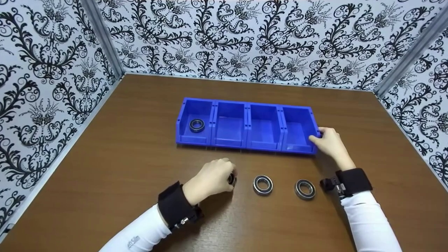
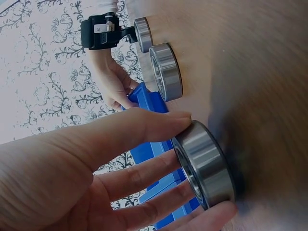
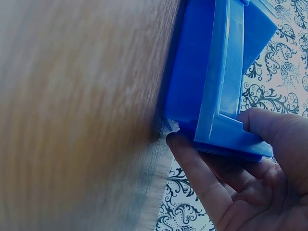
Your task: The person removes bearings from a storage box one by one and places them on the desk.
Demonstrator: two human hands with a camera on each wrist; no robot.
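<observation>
My left hand (image 1: pixel 211 176) pinches a ball bearing (image 2: pixel 209 161) by its rim, thumb on one side and fingers on the other, low over the table. In the head view most of that bearing is hidden by the hand. With thumb and fingers my right hand (image 1: pixel 331 144) grips the right end wall of a blue four-compartment bin (image 1: pixel 229 143). Another bearing (image 1: pixel 197 125) lies flat in the bin's leftmost compartment. Two more lie on the table to the right of my left hand: a nearer bearing (image 1: pixel 263 185) and a farther bearing (image 1: pixel 305 189).
The brown wooden table (image 1: pixel 136 140) carries everything. Panels with black scrollwork on white stand at the back (image 1: pixel 224 45), on the left (image 1: pixel 45 87) and on the right. Dark bands with cameras circle both wrists.
</observation>
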